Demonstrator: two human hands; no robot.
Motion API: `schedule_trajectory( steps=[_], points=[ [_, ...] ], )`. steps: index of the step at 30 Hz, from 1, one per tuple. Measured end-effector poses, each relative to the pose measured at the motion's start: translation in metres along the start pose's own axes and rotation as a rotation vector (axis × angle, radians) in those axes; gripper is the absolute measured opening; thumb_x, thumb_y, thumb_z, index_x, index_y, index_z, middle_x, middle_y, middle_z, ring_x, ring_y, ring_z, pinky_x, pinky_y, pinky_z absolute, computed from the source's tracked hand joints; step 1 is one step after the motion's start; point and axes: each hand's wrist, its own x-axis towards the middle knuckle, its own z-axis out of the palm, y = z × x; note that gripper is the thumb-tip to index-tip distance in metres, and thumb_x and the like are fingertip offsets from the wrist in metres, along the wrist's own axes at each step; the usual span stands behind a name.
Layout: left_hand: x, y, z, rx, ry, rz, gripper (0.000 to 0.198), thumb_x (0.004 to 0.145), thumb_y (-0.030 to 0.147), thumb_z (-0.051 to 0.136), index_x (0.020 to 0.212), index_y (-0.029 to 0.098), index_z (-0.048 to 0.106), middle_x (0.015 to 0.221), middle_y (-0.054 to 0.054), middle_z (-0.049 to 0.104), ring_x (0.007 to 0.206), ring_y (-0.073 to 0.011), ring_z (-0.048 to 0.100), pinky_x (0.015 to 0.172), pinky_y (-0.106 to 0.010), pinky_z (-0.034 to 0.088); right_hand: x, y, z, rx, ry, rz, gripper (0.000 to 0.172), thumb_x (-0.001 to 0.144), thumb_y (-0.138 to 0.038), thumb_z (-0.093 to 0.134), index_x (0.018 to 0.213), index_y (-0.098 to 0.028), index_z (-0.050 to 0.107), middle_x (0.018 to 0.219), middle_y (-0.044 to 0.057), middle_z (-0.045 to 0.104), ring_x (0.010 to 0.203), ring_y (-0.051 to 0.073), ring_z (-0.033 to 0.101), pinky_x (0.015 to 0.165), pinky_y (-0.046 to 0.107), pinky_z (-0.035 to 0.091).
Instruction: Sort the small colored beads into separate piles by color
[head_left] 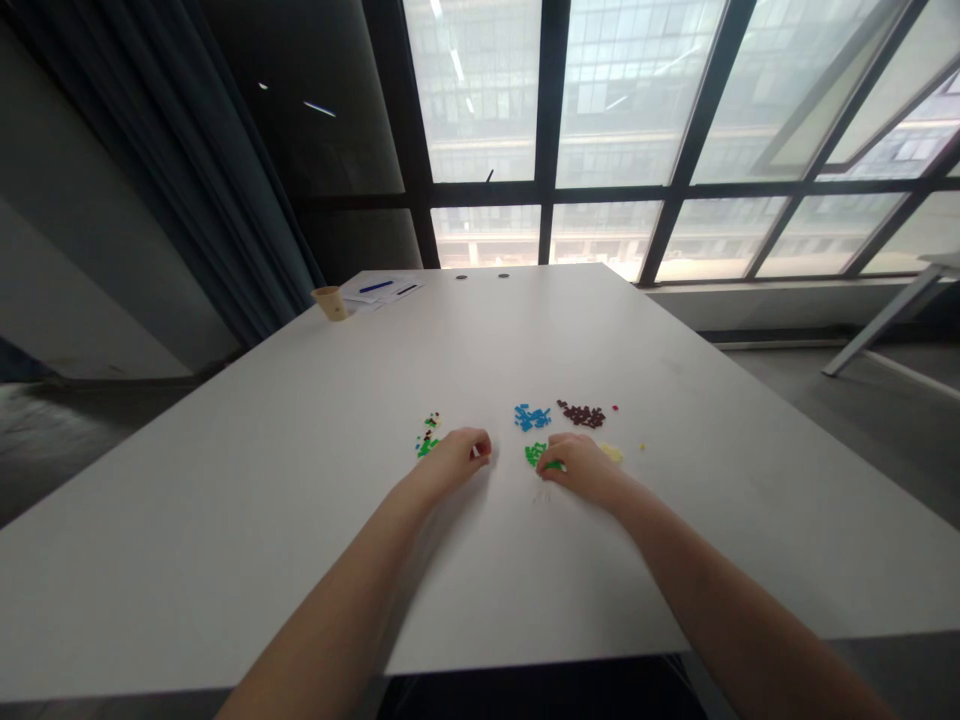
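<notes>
My left hand [463,452] is closed in a pinch just above the white table, its fingertips curled together; whatever they hold is hidden. A mixed group of tiny pieces [428,446], mostly green with some dark, red and yellow ones, lies beside its outer side. My right hand [583,465] bends down over a pile of small green pieces [534,454], thumb and fingers brought together among them. Green shows between these fingers, but a held piece cannot be made out. Pale yellow pieces [612,453] lie partly behind this hand, and whitish pieces [542,493] sit in front of it.
Past my hands lie a blue pile [532,417] and a dark brown pile [583,414]. Single red [615,408] and yellow [642,447] pieces sit to the right. A paper cup [331,303] and papers with a blue pen [376,287] rest at the table's far left.
</notes>
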Motion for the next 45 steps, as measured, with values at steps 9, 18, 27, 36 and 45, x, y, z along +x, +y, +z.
schedule_trajectory(
  steps=[9, 18, 27, 36, 45],
  points=[
    [0.0, 0.001, 0.001, 0.023, 0.012, 0.03, 0.01, 0.072, 0.022, 0.048, 0.073, 0.018, 0.057, 0.074, -0.002, 0.059, 0.065, -0.0123, 0.052, 0.062, -0.024, 0.04, 0.002, -0.002, 0.002, -0.058, 0.008, 0.026, 0.016, 0.076, -0.021, 0.055, 0.081, -0.023, 0.07, 0.079, 0.002, 0.063, 0.075, 0.014, 0.054, 0.07, 0.024, 0.035],
    [0.001, 0.01, -0.002, -0.031, 0.123, 0.05, 0.012, 0.075, 0.019, 0.046, 0.076, 0.017, 0.057, 0.077, -0.003, 0.058, 0.066, -0.012, 0.052, 0.062, -0.024, 0.042, -0.001, 0.009, 0.002, 0.006, 0.029, -0.043, 0.018, 0.075, -0.017, 0.054, 0.077, -0.024, 0.07, 0.075, 0.001, 0.063, 0.071, 0.012, 0.055, 0.067, 0.022, 0.037],
    [-0.004, 0.039, 0.002, -0.155, 0.359, 0.258, 0.018, 0.08, 0.029, 0.051, 0.095, 0.02, 0.05, 0.083, -0.001, 0.061, 0.076, -0.0112, 0.055, 0.069, -0.025, 0.044, 0.001, 0.007, 0.003, 0.109, 0.256, -0.09, 0.025, 0.074, -0.009, 0.047, 0.08, -0.022, 0.068, 0.072, 0.002, 0.058, 0.07, 0.013, 0.053, 0.067, 0.025, 0.04],
    [-0.009, 0.047, 0.006, -0.062, 0.516, 0.395, 0.015, 0.076, 0.03, 0.057, 0.086, 0.02, 0.052, 0.079, -0.001, 0.061, 0.077, -0.0125, 0.055, 0.075, -0.029, 0.043, -0.005, -0.016, -0.008, 0.194, 0.609, -0.287, 0.015, 0.071, -0.022, 0.06, 0.086, -0.024, 0.064, 0.077, 0.002, 0.054, 0.077, 0.016, 0.051, 0.081, 0.034, 0.039],
    [-0.01, 0.049, 0.007, -0.096, 0.461, 0.313, 0.017, 0.076, 0.034, 0.056, 0.085, 0.02, 0.052, 0.079, -0.001, 0.061, 0.078, -0.0134, 0.055, 0.075, -0.029, 0.043, -0.003, -0.02, -0.006, 0.169, 0.586, -0.261, 0.009, 0.075, -0.027, 0.058, 0.081, -0.023, 0.064, 0.075, 0.002, 0.055, 0.077, 0.015, 0.051, 0.079, 0.032, 0.039]
  ],
)
